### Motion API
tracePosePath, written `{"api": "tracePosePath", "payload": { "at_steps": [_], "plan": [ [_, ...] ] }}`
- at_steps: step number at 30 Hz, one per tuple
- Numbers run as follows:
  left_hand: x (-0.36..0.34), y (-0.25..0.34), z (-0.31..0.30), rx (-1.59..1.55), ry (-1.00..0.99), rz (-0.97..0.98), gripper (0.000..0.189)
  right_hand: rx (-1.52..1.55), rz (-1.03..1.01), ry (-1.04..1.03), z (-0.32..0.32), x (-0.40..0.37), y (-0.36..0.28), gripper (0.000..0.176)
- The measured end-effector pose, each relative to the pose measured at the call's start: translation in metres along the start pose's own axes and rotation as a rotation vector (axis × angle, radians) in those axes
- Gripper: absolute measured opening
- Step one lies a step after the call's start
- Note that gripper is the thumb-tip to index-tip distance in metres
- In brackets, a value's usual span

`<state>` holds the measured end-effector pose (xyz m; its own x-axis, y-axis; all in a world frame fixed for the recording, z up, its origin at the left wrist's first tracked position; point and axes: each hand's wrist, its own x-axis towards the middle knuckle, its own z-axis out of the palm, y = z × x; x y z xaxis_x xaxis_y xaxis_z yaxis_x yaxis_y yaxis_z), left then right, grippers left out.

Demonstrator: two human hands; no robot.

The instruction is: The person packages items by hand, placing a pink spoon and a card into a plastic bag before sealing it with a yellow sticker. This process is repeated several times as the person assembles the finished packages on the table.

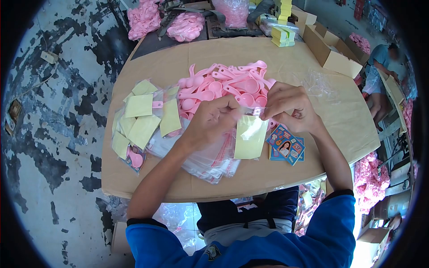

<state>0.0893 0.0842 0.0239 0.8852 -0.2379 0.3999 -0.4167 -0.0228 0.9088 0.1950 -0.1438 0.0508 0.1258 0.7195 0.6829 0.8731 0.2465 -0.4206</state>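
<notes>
Between my two hands hangs a clear plastic bag with a pale yellow paper (250, 138) inside. My left hand (211, 121), slightly blurred, is closed at the bag's upper left corner. The fingers of my right hand (292, 108) pinch the upper right corner. Just beyond them lies a heap of pink plastic spoons (223, 82). Flat empty bags (208, 163) with red-marked edges are spread under my left forearm. A small stack of printed picture cards (287, 147) lies below my right hand. Filled bags with yellow papers (139, 106) and pink spoons are piled at the left.
Bundles of yellow paper (283, 36) and an open cardboard box (330, 51) stand at the back right. Thin clear plastic scraps (319, 85) lie before the box. Pink bagged goods (185, 27) sit behind the table (147, 190). Another person (380, 73) sits at far right.
</notes>
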Motion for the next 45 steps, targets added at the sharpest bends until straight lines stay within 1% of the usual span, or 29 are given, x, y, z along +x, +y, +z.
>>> {"api": "tracePosePath", "payload": {
  "at_steps": [2, 3, 5, 6, 9, 11, 12, 14, 16, 17, 19, 20, 22, 24, 25, 28, 31, 34, 36, 37, 38, 40, 42, 43, 45],
  "plan": [
    [0.0, 0.005, 0.009, 0.164, 0.037, -0.022, 0.021, -0.094, -0.027, -0.012, -0.002, 0.001, -0.001, 0.028],
    [0.0, 0.0, 0.009, 0.115, 0.051, -0.024, 0.023, -0.142, -0.04, -0.019, -0.003, 0.001, -0.002, 0.027],
    [0.0, -0.014, 0.008, 0.019, 0.082, -0.025, 0.029, -0.241, -0.028, 0.049, -0.006, -0.003, -0.005, 0.028],
    [0.001, -0.012, 0.007, 0.003, 0.072, -0.029, 0.03, -0.289, -0.025, 0.084, -0.005, -0.004, -0.007, 0.028],
    [0.003, 0.001, 0.001, -0.07, 0.081, -0.008, 0.036, -0.512, -0.038, 0.01, 0.003, 0.002, -0.024, 0.032],
    [0.005, 0.012, -0.007, -0.158, 0.11, 0.019, 0.041, -0.494, -0.003, 0.006, -0.004, -0.003, -0.014, 0.031],
    [0.004, 0.027, -0.015, -0.058, 0.143, -0.01, 0.042, -0.482, 0.016, 0.003, -0.008, -0.006, -0.007, 0.03],
    [0.001, 0.04, -0.037, -0.048, 0.238, 0.106, 0.04, -0.443, 0.078, 0.019, -0.013, -0.009, 0.0, 0.03],
    [-0.007, 0.061, -0.066, 0.005, 0.406, 0.209, 0.037, -0.403, 0.148, 0.02, -0.013, -0.012, 0.0, 0.03],
    [-0.015, 0.075, -0.078, -0.021, 0.424, 0.233, 0.029, -0.392, 0.158, 0.013, -0.012, -0.013, -0.001, 0.03],
    [-0.034, 0.098, -0.106, 0.047, 0.5, 0.125, 0.031, -0.365, 0.17, -0.004, -0.009, -0.014, 0.001, 0.029],
    [-0.042, 0.1, -0.116, 0.214, 0.511, 0.039, 0.032, -0.362, 0.18, -0.016, -0.008, -0.014, -0.001, 0.03],
    [-0.057, 0.087, -0.137, 0.539, 0.518, -0.141, 0.036, -0.342, 0.184, -0.009, -0.005, -0.014, 0.0, 0.03],
    [-0.088, 0.028, -0.181, 1.077, 0.391, -0.203, 0.041, -0.331, 0.198, -0.012, -0.004, -0.014, -0.002, 0.029],
    [-0.097, 0.011, -0.194, 1.341, 0.312, -0.23, 0.044, -0.33, 0.206, -0.02, -0.004, -0.014, -0.003, 0.029],
    [-0.106, 0.017, -0.166, 0.966, 0.479, -0.264, 0.046, -0.309, 0.236, -0.041, -0.002, -0.012, -0.004, 0.028],
    [-0.106, 0.037, -0.167, 0.863, 0.513, -0.174, 0.054, -0.298, 0.236, -0.08, 0.001, -0.013, -0.002, 0.026],
    [-0.115, 0.05, -0.16, 1.009, 0.486, -0.308, 0.06, -0.267, 0.255, -0.088, 0.008, -0.011, -0.003, 0.024],
    [-0.128, 0.023, -0.181, 1.038, 0.428, -0.343, 0.064, -0.237, 0.266, -0.089, 0.012, -0.007, -0.006, 0.023],
    [-0.129, 0.018, -0.183, 1.05, 0.395, -0.361, 0.065, -0.225, 0.267, -0.091, 0.014, -0.005, -0.009, 0.022],
    [-0.131, 0.015, -0.185, 1.111, 0.438, -0.353, 0.064, -0.213, 0.272, -0.095, 0.016, -0.003, -0.013, 0.021],
    [-0.124, 0.034, -0.168, 1.231, 0.523, -0.341, 0.063, -0.207, 0.214, -0.138, 0.026, 0.003, -0.022, 0.022],
    [-0.12, 0.044, -0.157, 1.225, 0.612, -0.127, 0.059, -0.203, 0.12, -0.177, 0.038, 0.012, -0.032, 0.021],
    [-0.114, 0.052, -0.147, 1.219, 0.647, -0.016, 0.057, -0.197, 0.122, -0.193, 0.045, 0.014, -0.038, 0.021],
    [-0.108, 0.074, -0.116, 1.201, 0.748, 0.192, 0.041, -0.195, 0.136, -0.215, 0.056, 0.014, -0.048, 0.019]
  ]
}}
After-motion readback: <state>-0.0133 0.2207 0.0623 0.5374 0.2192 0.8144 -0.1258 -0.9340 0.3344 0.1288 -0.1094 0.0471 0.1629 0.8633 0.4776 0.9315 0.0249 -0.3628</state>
